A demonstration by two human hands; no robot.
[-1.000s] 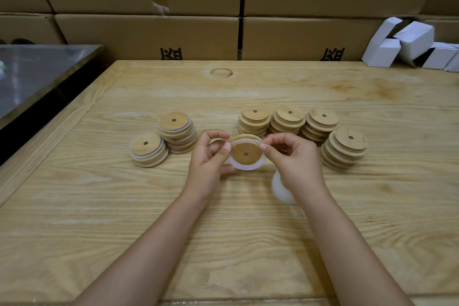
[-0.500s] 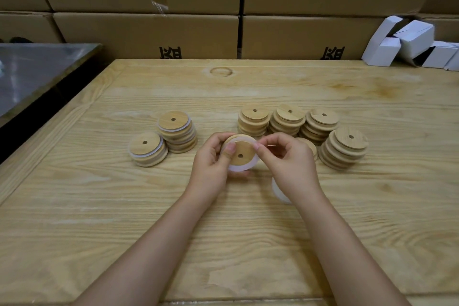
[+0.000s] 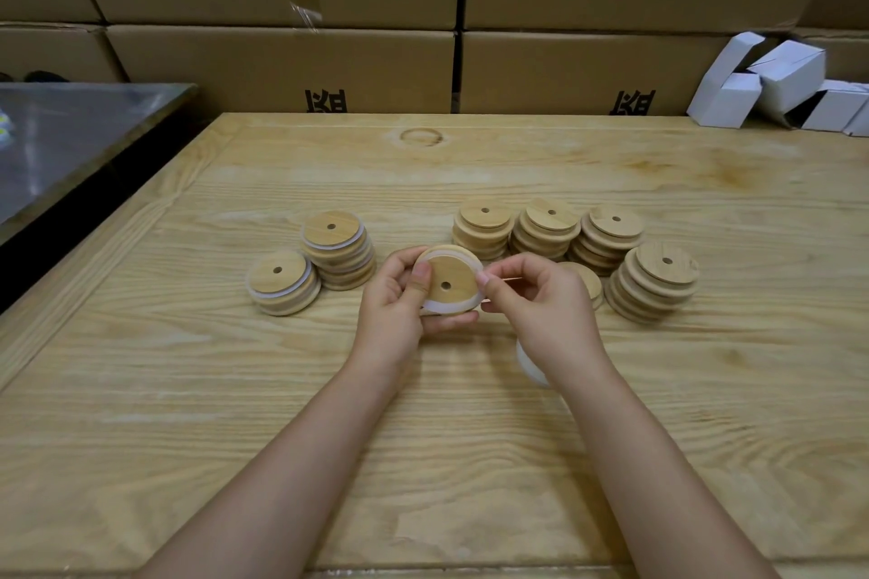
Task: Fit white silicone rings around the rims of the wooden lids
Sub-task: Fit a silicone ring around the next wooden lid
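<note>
Now left hand (image 3: 392,296) grips wooden lid (image 3: 449,280) — right hand (image 3: 541,301) pinches white ring (image 3: 436,307) at rim; cartons (image 3: 282,66) closed.

Tilted wooden lid (image 3: 449,280) — white ring (image 3: 439,308) half-seated.

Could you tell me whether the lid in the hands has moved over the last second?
Yes, slightly left: the held lid now sits nearer the ringed stack, which has stayed put.
</note>
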